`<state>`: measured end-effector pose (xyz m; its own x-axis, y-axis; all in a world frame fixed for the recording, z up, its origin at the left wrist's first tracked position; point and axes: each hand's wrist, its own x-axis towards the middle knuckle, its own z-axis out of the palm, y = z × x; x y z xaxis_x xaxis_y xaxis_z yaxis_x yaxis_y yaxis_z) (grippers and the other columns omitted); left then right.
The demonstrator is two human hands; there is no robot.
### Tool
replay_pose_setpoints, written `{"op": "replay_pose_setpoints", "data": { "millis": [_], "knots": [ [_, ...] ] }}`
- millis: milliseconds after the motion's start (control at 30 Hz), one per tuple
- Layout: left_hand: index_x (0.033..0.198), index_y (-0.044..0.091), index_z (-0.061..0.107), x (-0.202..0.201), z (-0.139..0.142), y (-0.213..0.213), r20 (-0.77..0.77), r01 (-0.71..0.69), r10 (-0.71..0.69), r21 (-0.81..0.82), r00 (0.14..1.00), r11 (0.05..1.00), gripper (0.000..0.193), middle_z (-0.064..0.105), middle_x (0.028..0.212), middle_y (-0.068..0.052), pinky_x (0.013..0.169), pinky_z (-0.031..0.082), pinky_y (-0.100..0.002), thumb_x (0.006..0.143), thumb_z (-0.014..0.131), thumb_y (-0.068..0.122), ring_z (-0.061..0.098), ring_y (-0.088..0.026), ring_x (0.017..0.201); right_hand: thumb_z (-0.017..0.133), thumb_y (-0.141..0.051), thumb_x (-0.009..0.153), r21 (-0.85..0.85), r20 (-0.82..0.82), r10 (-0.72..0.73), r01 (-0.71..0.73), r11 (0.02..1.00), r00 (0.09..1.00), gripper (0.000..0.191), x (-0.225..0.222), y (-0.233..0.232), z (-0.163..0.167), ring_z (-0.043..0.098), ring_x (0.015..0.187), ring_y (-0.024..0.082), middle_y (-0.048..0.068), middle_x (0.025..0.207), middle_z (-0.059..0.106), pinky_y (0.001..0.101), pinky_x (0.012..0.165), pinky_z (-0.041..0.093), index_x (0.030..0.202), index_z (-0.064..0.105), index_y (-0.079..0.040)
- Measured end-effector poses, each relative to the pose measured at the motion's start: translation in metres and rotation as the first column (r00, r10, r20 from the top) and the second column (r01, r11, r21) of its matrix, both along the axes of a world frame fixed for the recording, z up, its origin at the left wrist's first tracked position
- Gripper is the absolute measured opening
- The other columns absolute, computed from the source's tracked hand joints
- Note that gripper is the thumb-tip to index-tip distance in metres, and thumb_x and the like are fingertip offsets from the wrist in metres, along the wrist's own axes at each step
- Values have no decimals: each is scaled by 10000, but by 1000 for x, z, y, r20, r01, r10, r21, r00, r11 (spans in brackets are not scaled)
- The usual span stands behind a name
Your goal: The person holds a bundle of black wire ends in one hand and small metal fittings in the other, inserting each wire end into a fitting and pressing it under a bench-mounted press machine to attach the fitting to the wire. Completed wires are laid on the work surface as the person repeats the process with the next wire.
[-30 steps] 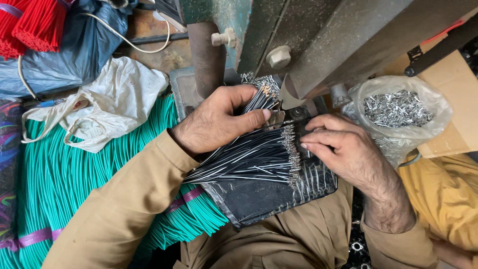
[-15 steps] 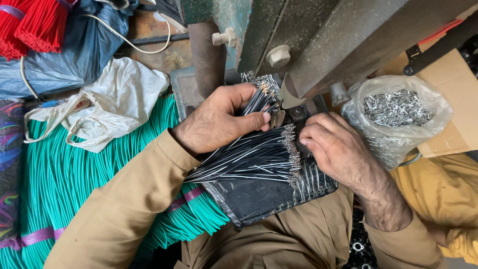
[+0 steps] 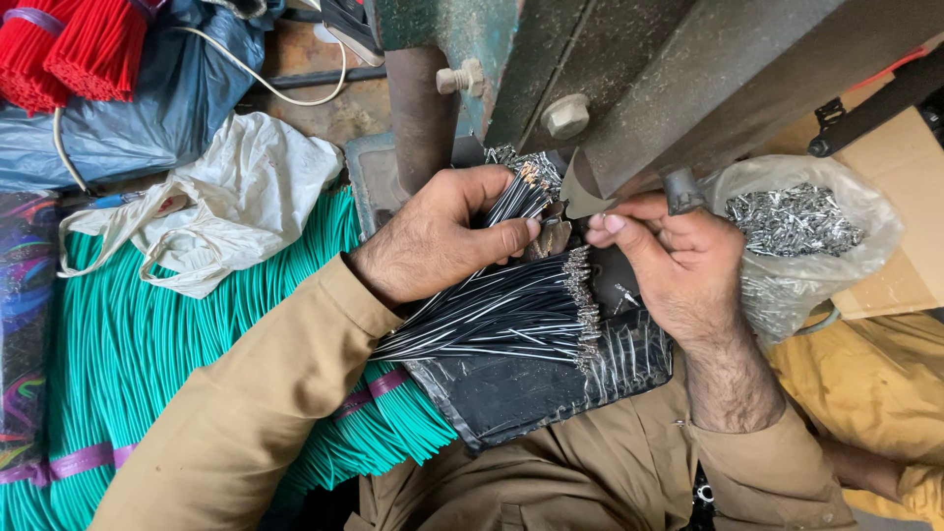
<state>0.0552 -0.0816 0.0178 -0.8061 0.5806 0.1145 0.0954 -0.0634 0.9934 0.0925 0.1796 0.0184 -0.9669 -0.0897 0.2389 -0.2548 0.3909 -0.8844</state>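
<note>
Black wires [image 3: 501,315] lie fanned on the lap; the left hand [image 3: 442,236] grips some of them. Right hand [image 3: 669,261] pinches something small beside the bag of metal pieces [image 3: 796,221].

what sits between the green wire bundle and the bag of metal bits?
Head view: the fanned black wires on a dark pad, under the left hand and right hand.

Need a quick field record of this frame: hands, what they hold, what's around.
left hand: grips a bunch of black wires
right hand: fingertips pinched by the press tip; what they hold cannot be told
lap: black wire bundle on a dark sheet
left side: green wires, white bag, red wires
right side: clear bag of metal terminals
</note>
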Motion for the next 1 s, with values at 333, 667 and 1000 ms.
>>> {"op": "replay_pose_setpoints", "data": {
  "millis": [333, 667, 1000],
  "knots": [
    [1076, 15, 677, 0, 0, 1, -4, -25, 25, -5, 1000, 1000, 154, 664, 843, 35, 703, 538, -238, 981, 663, 135, 593, -29, 784, 702, -4, 997, -251, 60, 108, -89, 964, 992, 102, -14, -7, -27, 709, 967, 106, 81, 1065, 759, 249, 906, 580, 1087, 700, 43],
    [1065, 7, 672, 0, 1, -1, -83, -35, 30, -59, 996, 998, 158, 640, 845, 35, 710, 528, -246, 984, 660, 142, 562, -26, 806, 786, -45, 948, 32, 61, -2, 0, 1000, 998, 106, -16, -5, -21, 694, 872, 82, 66, 960, 777, 233, 800, 576, 1026, 756, 20],
    [1029, 17, 641, 3, 4, -1, -176, -3, -17, -110, 984, 994, 194, 589, 826, 29, 709, 515, -256, 922, 735, 148, 523, -44, 798, 726, 12, 937, 83, -45, 126, -122, 989, 991, 131, 24, 16, 10, 732, 1011, 152, 110, 1115, 759, 266, 899, 590, 1067, 746, 10]
  ]
}}
